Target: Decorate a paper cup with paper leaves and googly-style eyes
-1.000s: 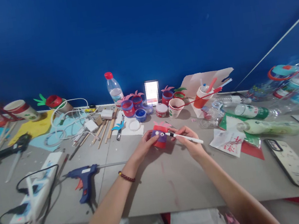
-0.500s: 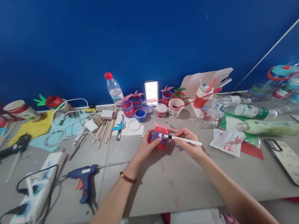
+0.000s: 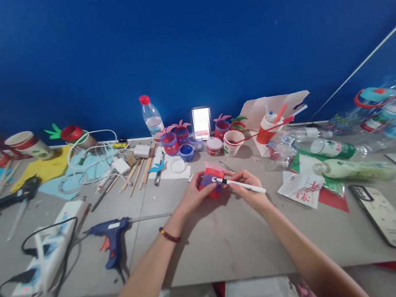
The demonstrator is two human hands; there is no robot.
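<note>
My left hand [image 3: 194,192] is closed around a small red and purple paper cup [image 3: 207,180] with white round eyes on its side and a pink piece at its top. In my right hand [image 3: 249,185] is a white marker [image 3: 246,187], its black end pointing left. That end is at the eyes on the cup, and whether it touches them I cannot tell. Fingers of the right hand are close to the cup's right side. Behind the hands stand similar decorated cups [image 3: 170,144], a jar of blue paint [image 3: 186,152] and a lidded jar [image 3: 214,146].
A blue glue gun [image 3: 112,234] and a white power strip [image 3: 55,247] lie on the left. Wooden sticks [image 3: 134,176] and cables are behind them. To the right are a cup of straws [image 3: 269,127], plastic bottles [image 3: 336,147], a paper packet [image 3: 301,189] and a phone [image 3: 387,220].
The marker has shifted very slightly left along with my right hand. My left hand keeps its hold on the cup, and the things around look unmoved.
</note>
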